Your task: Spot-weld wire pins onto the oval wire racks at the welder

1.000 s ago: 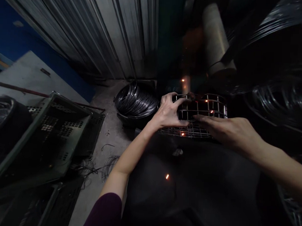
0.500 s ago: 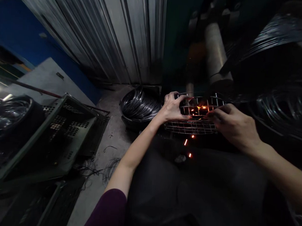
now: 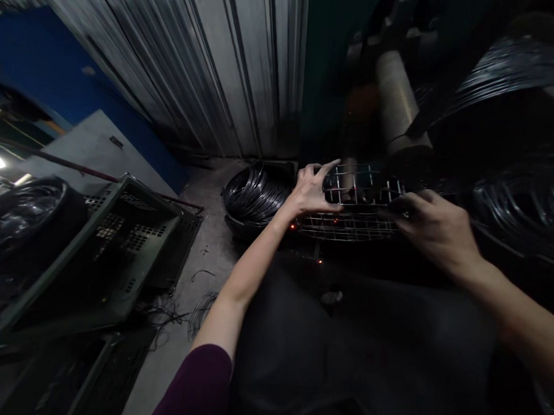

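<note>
Left hand: left hand (image 3: 312,190) grips the near left edge of a wire mesh panel (image 3: 355,202), thumb under and fingers curled over the top wires, forefinger stretched out along them.
Right hand: right hand (image 3: 430,223) is closed around the panel's right edge, fingers pinching the wires.
Panel position: held between both hands, tilted slightly, just above dark machinery; a few small orange sparks glow beneath its near edge.
Handling: likely light and stiff, a welded grid that springs a little; cut wire ends may be sharp and fresh welds hot, so the outer frame wires are the safest hold.
Beyond left hand: coil of black wire (image 3: 257,194) sits on the floor just beside it.
Further left: grey plastic crate (image 3: 114,243), tipped on its side.
Behind: corrugated metal wall (image 3: 210,64).
</note>
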Motion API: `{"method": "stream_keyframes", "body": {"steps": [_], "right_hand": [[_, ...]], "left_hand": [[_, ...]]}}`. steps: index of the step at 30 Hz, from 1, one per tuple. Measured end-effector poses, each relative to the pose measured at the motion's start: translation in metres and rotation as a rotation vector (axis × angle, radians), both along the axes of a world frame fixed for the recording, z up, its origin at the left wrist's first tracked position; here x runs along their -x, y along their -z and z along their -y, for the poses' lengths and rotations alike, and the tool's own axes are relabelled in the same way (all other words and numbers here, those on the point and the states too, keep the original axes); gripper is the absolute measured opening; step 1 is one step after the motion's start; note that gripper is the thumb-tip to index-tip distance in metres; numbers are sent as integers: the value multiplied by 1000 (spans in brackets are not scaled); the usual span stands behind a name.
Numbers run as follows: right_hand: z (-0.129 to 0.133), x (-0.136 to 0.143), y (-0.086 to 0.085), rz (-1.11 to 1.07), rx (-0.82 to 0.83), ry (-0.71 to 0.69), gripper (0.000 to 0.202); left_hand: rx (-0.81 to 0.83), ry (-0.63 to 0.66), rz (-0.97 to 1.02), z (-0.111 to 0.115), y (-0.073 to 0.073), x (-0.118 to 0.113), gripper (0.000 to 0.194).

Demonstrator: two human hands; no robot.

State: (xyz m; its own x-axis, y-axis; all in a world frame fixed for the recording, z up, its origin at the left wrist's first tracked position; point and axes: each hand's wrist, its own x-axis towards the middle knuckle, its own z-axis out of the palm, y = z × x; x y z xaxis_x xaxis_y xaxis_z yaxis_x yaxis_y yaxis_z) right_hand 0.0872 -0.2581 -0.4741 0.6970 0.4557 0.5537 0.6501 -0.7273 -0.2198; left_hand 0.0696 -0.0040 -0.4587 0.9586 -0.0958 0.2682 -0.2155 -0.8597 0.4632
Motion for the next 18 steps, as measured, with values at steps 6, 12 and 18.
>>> {"method": "stream_keyframes", "body": {"steps": [6,12,18], "right_hand": [[20,7,-8,99,-141,-64,51],[24,5,-13,99,-178,-46,66],[44,3,-16,-56,-161,40,58]], "left_hand": [[34,21,-3,7,-4,-7,109],[30,10,-2,8,-6,-13,108],[19,-5,-19,19,-7,-18,109]]}}
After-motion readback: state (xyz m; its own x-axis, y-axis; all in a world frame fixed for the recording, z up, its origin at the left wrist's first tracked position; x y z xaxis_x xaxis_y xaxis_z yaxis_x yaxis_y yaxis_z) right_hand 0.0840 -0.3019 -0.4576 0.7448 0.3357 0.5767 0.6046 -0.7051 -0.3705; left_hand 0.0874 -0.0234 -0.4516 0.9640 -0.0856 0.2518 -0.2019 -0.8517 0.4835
